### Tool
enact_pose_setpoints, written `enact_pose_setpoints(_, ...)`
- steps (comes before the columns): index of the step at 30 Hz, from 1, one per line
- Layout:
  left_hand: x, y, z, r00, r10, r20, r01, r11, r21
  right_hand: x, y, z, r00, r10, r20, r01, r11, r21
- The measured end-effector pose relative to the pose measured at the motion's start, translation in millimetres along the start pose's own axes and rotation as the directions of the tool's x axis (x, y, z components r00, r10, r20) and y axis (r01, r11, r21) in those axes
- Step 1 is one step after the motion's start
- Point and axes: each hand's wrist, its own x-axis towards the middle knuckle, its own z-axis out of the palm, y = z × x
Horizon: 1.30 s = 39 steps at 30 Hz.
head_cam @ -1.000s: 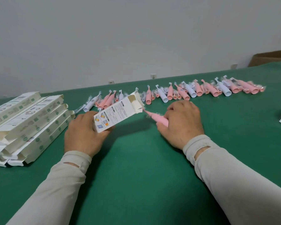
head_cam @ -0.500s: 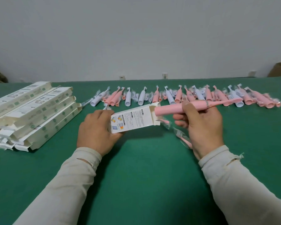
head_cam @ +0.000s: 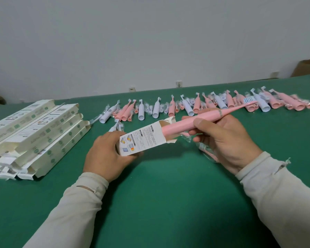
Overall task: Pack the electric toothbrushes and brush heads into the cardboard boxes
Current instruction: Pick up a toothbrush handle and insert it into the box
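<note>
My left hand point(head_cam: 106, 156) grips the closed end of a white printed cardboard box point(head_cam: 141, 140), held tilted above the table with its flaps open toward the right. A pink electric toothbrush point(head_cam: 204, 119) sits with its thick base just inside the box mouth. My right hand point(head_cam: 224, 140) holds its handle, thumb on top. The brush head points up and to the right. Clear plastic wrappers with pink brush heads point(head_cam: 207, 152) are tucked under my right palm.
A row of several pink and white toothbrushes and wrapped brush heads point(head_cam: 195, 106) runs along the far side of the green table point(head_cam: 159, 194). A stack of several flat white boxes point(head_cam: 34, 133) lies at the left. A brown carton point(head_cam: 308, 68) stands far right.
My right hand lifted the pink toothbrush off the table and brought its base into the open box mouth. The box now tilts more steeply, and the view has swung.
</note>
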Motion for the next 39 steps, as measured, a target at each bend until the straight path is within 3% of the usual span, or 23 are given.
enact_pose_setpoints(3,-3.2,0.8,-1.0,1.000,0.030,0.004,-0.030,0.999,-0.021,-3.2,0.0,0.0,0.998,0.044,0.034,-0.043,0.999,-0.030)
enact_pose_setpoints(6,-3.5,7.0,2.0,0.996,0.080,0.032,-0.080,0.997,0.015,-8.1,4.2,4.6,0.992,0.089,0.087,-0.069,0.976,-0.206)
enact_pose_setpoints(9,-2.1,8.7,2.1,0.996,0.082,0.026,-0.082,0.996,0.015,-11.9,12.8,16.3,0.995,0.093,0.037,-0.074,0.931,-0.357)
enact_pose_setpoints(10,-1.3,7.6,0.9,0.997,0.069,0.014,-0.070,0.997,0.023,-12.8,15.2,20.4,0.995,0.100,0.001,-0.094,0.938,-0.333)
enact_pose_setpoints(12,0.5,4.9,-2.6,0.999,0.039,-0.006,-0.039,0.997,0.068,-12.4,15.2,23.7,0.987,0.132,-0.092,-0.140,0.987,-0.085)
enact_pose_setpoints(14,0.9,1.8,-5.7,1.000,0.011,-0.023,-0.009,0.995,0.099,-9.1,10.9,19.9,0.976,0.112,-0.188,-0.087,0.987,0.136)
enact_pose_setpoints(15,0.4,0.8,-6.7,1.000,0.000,-0.030,0.003,0.994,0.112,-6.8,9.1,16.1,0.965,0.083,-0.247,-0.045,0.987,0.153)
enact_pose_setpoints(18,-0.3,-0.1,-7.4,0.999,-0.022,-0.045,0.029,0.988,0.154,-3.8,7.4,7.0,0.936,-0.067,-0.345,0.038,0.995,-0.090)
enact_pose_setpoints(21,0.5,0.8,-6.7,0.999,-0.024,-0.042,0.029,0.990,0.140,-6.3,12.4,8.1,0.954,-0.144,-0.263,0.068,0.958,-0.280)
enact_pose_setpoints(25,1.6,2.4,-4.3,1.000,-0.014,-0.022,0.017,0.991,0.134,-9.4,23.2,16.1,0.979,-0.194,-0.053,0.131,0.814,-0.565)
enact_pose_setpoints(29,2.2,1.6,-3.6,0.999,-0.009,-0.030,0.013,0.991,0.134,-10.7,21.7,18.5,0.966,-0.234,-0.108,0.139,0.828,-0.543)
enact_pose_setpoints(32,2.3,3.0,-3.6,1.000,-0.004,-0.018,0.007,0.990,0.141,-14.0,16.7,17.1,0.962,-0.273,-0.029,0.199,0.765,-0.612)
enact_pose_setpoints(35,1.1,5.2,-2.5,1.000,-0.013,-0.011,0.014,0.988,0.151,-17.8,18.3,22.1,0.975,-0.196,0.104,0.218,0.751,-0.623)
enact_pose_setpoints(39,-2.2,7.8,-2.5,1.000,-0.011,0.014,0.008,0.986,0.168,-20.4,26.2,28.3,0.979,-0.173,0.112,0.205,0.768,-0.607)
